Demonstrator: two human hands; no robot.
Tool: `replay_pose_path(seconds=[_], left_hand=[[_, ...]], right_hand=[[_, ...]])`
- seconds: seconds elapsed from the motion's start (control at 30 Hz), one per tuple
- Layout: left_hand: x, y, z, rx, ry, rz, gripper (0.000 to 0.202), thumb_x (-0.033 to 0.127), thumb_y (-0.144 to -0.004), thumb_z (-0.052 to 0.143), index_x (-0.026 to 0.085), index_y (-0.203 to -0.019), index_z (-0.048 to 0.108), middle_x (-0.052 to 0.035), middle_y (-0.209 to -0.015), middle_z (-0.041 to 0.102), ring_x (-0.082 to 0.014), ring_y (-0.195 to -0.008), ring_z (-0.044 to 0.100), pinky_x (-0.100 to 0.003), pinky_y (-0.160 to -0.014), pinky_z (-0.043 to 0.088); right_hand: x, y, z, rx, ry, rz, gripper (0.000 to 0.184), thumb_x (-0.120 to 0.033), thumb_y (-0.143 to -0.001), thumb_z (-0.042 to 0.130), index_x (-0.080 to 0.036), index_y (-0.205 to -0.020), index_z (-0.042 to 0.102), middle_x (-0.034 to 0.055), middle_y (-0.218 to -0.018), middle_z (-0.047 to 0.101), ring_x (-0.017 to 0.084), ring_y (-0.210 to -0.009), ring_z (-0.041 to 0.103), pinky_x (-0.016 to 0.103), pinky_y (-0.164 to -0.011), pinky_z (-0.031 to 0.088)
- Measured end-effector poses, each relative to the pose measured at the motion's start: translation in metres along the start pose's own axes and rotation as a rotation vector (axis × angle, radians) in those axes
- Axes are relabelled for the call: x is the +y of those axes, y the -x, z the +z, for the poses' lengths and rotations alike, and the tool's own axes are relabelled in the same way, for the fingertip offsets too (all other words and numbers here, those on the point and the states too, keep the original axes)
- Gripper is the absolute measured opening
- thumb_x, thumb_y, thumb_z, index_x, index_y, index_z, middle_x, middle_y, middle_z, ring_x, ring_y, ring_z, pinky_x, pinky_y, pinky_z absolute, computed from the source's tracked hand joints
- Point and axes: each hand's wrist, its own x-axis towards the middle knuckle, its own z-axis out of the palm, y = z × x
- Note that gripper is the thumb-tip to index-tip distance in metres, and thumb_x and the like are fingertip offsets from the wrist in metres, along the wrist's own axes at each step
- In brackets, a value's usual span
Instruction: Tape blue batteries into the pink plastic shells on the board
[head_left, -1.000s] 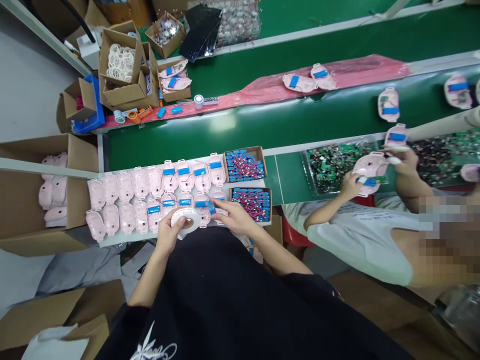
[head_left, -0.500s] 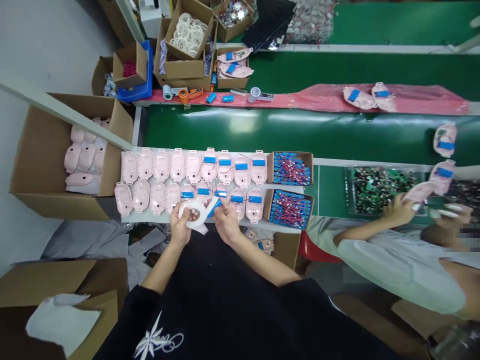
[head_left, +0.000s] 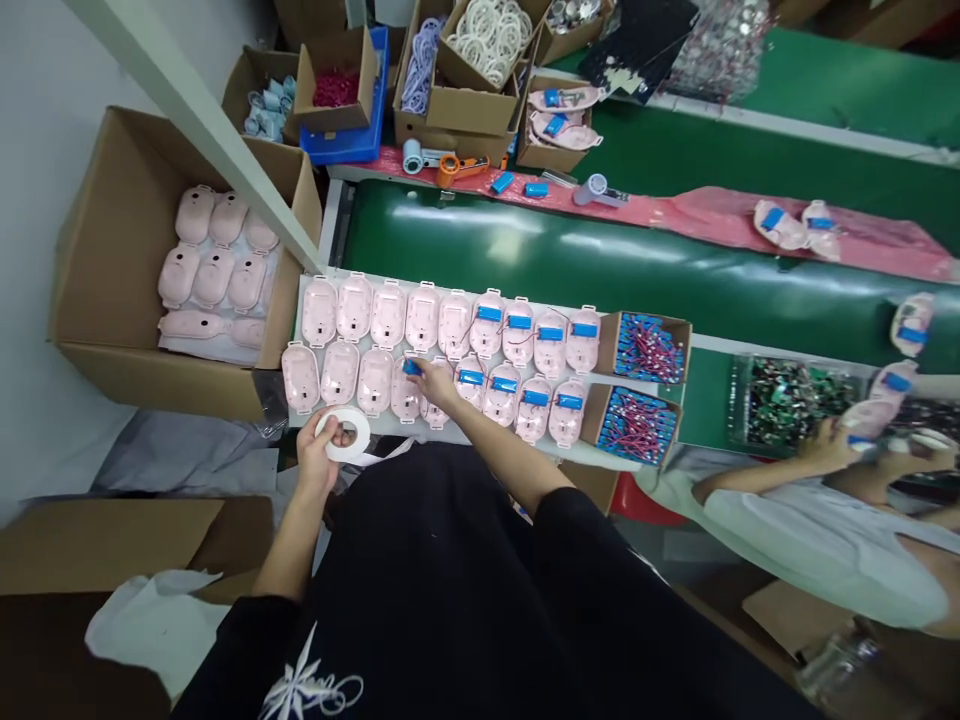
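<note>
My left hand (head_left: pixel 316 455) is closed on a roll of white tape (head_left: pixel 355 446), held at the front edge of the table; a loose strip trails from it to the right. My right hand (head_left: pixel 435 385) reaches over the rows of pink plastic shells, its fingers pinching a blue battery (head_left: pixel 412 367). That battery is at the upper part of a front-row pink shell (head_left: pixel 405 395). Shells farther right, such as this pink shell (head_left: pixel 535 405), have blue batteries in them. Several on the left, such as another pink shell (head_left: pixel 340 372), hold no battery.
Two cardboard boxes of wired blue batteries (head_left: pixel 651 348) stand right of the shells. A large carton (head_left: pixel 172 370) of pink shells is at left, beside a slanted white post (head_left: pixel 202 130). Behind runs a green conveyor (head_left: pixel 450 235). A co-worker's hand (head_left: pixel 829 447) works at right.
My right hand has moved forward from the tape roll to the front-row shells with the blue battery. My left hand and the roll have moved apart from it, and the camera view has shifted.
</note>
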Motion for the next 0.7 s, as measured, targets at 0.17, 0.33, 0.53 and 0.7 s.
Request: replay_pose_path(seconds=[0.17, 0.33, 0.53, 0.7], left_hand=[[0.005, -0.003, -0.016, 0.006, 0.006, 0.003, 0.037, 0.036, -0.068, 0.091, 0.015, -0.093, 0.075, 0.0052, -0.056, 0.049, -0.0073, -0.050, 0.044, -0.020, -0.051, 0.040], [0.007, -0.006, -0.027, 0.020, 0.023, -0.006, 0.038, 0.037, -0.067, 0.091, 0.015, -0.094, 0.075, 0.0048, -0.055, 0.050, -0.0075, -0.050, 0.044, -0.020, -0.051, 0.041], [0.001, -0.008, -0.017, -0.022, 0.030, -0.047, 0.038, 0.037, -0.068, 0.091, 0.016, -0.094, 0.074, 0.0040, -0.058, 0.053, -0.0088, -0.053, 0.049, -0.023, -0.059, 0.048], [0.005, -0.007, 0.014, -0.083, 0.136, 0.014, 0.038, 0.033, -0.068, 0.089, 0.018, -0.101, 0.074, -0.0030, -0.086, 0.068, -0.0140, -0.074, 0.061, -0.032, -0.081, 0.055]], right_hand=[[-0.011, -0.015, 0.005, -0.195, 0.467, -0.093, 0.045, -0.020, -0.104, 0.049, -0.022, -0.149, 0.049, 0.0130, -0.152, 0.056, 0.028, -0.132, 0.060, 0.040, -0.105, 0.050], [-0.013, -0.015, 0.015, -0.253, 0.633, -0.101, 0.044, -0.009, -0.104, 0.038, -0.018, -0.146, 0.048, 0.0169, -0.155, 0.052, 0.027, -0.135, 0.056, 0.038, -0.103, 0.051], [-0.036, -0.025, 0.028, -0.265, 0.662, -0.053, 0.045, -0.004, -0.102, 0.035, -0.007, -0.143, 0.052, 0.0265, -0.146, 0.055, 0.030, -0.137, 0.054, 0.042, -0.104, 0.051], [-0.059, -0.008, 0.001, -0.169, 0.430, -0.045, 0.042, -0.024, -0.100, 0.060, -0.010, -0.139, 0.059, 0.0220, -0.144, 0.060, 0.031, -0.141, 0.049, 0.044, -0.118, 0.039]])
